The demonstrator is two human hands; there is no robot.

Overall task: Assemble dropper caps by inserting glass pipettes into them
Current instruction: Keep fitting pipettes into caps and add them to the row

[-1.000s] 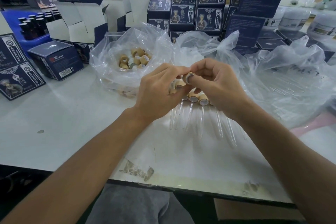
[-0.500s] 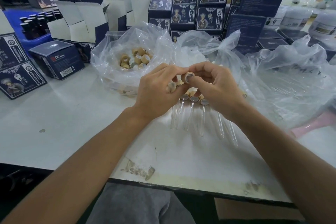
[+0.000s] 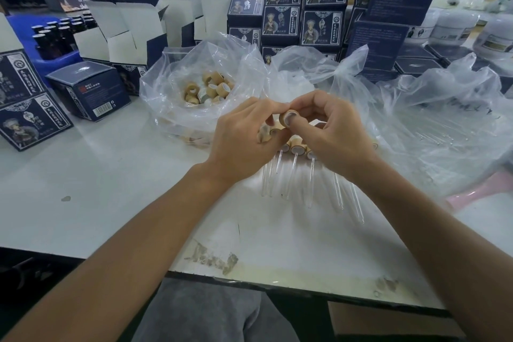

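My right hand (image 3: pixel 330 130) pinches a tan bamboo-look dropper cap (image 3: pixel 288 119) between thumb and fingers above the table. My left hand (image 3: pixel 244 141) meets it from the left, its fingertips touching the same cap, and it holds spare caps (image 3: pixel 273 132) in its curled fingers. Beneath both hands lies a row of assembled droppers (image 3: pixel 296 147), their glass pipettes (image 3: pixel 311 183) pointing toward me. More loose caps (image 3: pixel 208 89) sit in a clear plastic bag (image 3: pixel 172 86) behind my left hand.
A second clear bag (image 3: pixel 444 130) with loose glass pipettes spreads at the right. Dark blue product boxes (image 3: pixel 322 28) stack along the back, and more (image 3: pixel 88 91) stand at the left. Dark bottles (image 3: pixel 55 36) fill a blue crate far left. The table edge (image 3: pixel 249 280) runs near my lap.
Both hands have stayed together over the droppers, shifting slightly; my fingers have turned the cap a little between them.
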